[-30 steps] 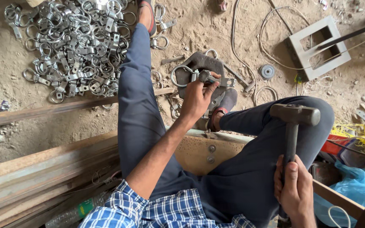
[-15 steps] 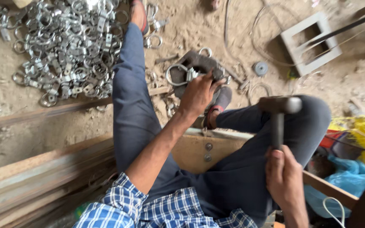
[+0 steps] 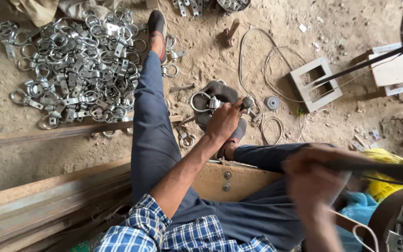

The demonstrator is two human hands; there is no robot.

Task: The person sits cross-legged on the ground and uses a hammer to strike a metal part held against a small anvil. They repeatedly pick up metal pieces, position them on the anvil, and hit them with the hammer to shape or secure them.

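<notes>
My left hand (image 3: 224, 120) grips a metal ring clamp (image 3: 202, 101) and holds it down on a dark iron block (image 3: 220, 91) that stands on the sandy floor between my legs. Blurred with motion at the lower right, my right hand (image 3: 314, 179) is closed around the handle of a hammer (image 3: 378, 169); the handle streaks off to the right and the head cannot be made out. My left leg stretches out toward a large pile of similar ring clamps (image 3: 75, 65).
Long steel bars (image 3: 47, 200) lie at the lower left and a bar (image 3: 52, 133) crosses below the pile. A hollow grey block (image 3: 314, 85), loose wire (image 3: 257, 60) and a small disc (image 3: 272, 103) lie on the sand. Yellow and blue bags (image 3: 378, 191) sit at the right.
My right hand has swung the hammer from upright over my knee to a fast blur at the lower right. My left hand keeps the clamp on the block.
</notes>
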